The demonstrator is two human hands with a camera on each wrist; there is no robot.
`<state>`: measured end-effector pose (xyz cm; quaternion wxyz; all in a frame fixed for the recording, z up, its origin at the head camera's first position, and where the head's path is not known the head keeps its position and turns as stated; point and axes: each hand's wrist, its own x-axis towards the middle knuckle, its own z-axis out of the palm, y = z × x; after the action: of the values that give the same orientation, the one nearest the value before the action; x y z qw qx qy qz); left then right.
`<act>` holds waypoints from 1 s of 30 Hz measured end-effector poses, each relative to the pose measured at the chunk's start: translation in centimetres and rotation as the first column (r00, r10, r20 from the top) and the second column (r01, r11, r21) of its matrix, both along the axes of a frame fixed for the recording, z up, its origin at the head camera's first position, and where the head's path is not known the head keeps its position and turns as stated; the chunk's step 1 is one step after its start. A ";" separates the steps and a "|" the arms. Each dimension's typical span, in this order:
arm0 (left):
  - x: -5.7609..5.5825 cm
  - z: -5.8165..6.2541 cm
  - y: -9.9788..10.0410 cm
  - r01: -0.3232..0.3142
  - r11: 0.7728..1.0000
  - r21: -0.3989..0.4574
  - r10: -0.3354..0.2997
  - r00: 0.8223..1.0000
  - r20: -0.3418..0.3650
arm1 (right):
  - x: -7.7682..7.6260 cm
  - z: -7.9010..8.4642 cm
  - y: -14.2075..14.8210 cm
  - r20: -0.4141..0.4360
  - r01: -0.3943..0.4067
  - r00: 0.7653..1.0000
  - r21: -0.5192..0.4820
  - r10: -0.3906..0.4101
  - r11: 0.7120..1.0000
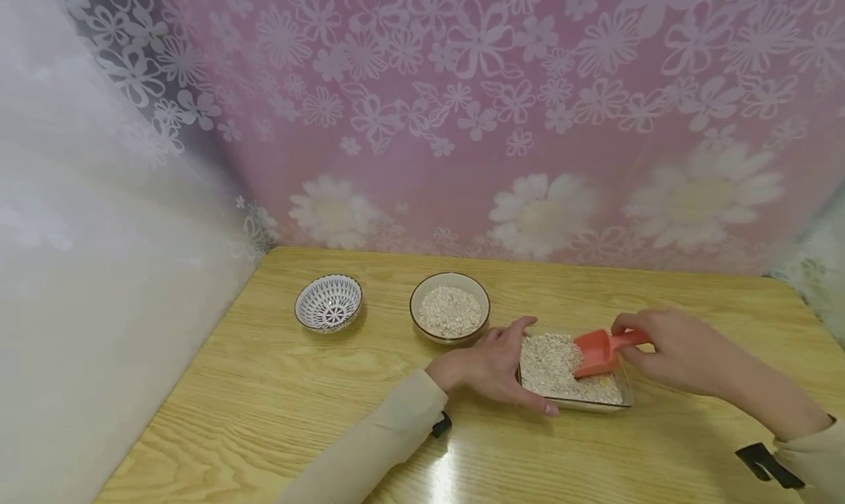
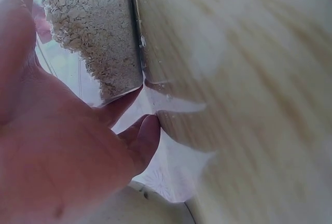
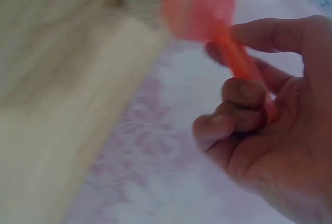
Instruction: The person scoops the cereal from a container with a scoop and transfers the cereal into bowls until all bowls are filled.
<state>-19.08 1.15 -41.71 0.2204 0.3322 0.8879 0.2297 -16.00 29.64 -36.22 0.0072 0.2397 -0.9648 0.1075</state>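
Note:
A clear rectangular container (image 1: 627,397) of rolled oats (image 1: 551,364) stands on the table at right. My left hand (image 1: 491,368) holds its left end, thumb along the near side and fingers spread towards the far side. In the left wrist view, fingertips touch the container's wall beside the oats (image 2: 98,32). My right hand (image 1: 680,350) grips the handle of an orange-red scoop (image 1: 595,351), whose front edge dips into the oats. In the right wrist view, fingers curl round the scoop's handle (image 3: 238,60); its blurred bowl hides what it carries.
A round bowl (image 1: 414,315) holding oats stands just beyond my left hand. Farther left is a small blue-and-white patterned bowl (image 1: 328,304), with no oats visible inside. A pink floral curtain (image 1: 422,122) hangs behind the wooden table (image 1: 264,416).

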 end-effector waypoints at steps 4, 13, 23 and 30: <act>0.2 0.0 0.0 -0.006 1.000 -0.013 0.006 1.000 -0.004 | 0.2 -2.0 1.4 -0.022 -0.035 0.999 -0.130 0.033 0.991; 0.0 -0.1 0.1 -0.009 1.000 -0.009 0.008 1.000 -0.011 | 0.9 -4.6 1.0 -0.152 -0.104 0.985 -0.157 0.080 0.982; 0.1 0.1 0.3 -0.015 1.000 -0.011 0.014 1.000 -0.016 | 1.1 -5.8 -0.4 -0.355 -0.220 0.923 -0.164 0.150 0.962; 0.1 0.2 0.2 -0.017 1.000 -0.006 0.017 1.000 -0.010 | 1.5 -5.9 -0.4 -0.315 -0.205 0.942 -0.258 0.119 0.944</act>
<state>-19.02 1.30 -41.56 0.2148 0.3253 0.8924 0.2271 -14.49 29.26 -42.16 0.1766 0.3288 -0.9038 0.2095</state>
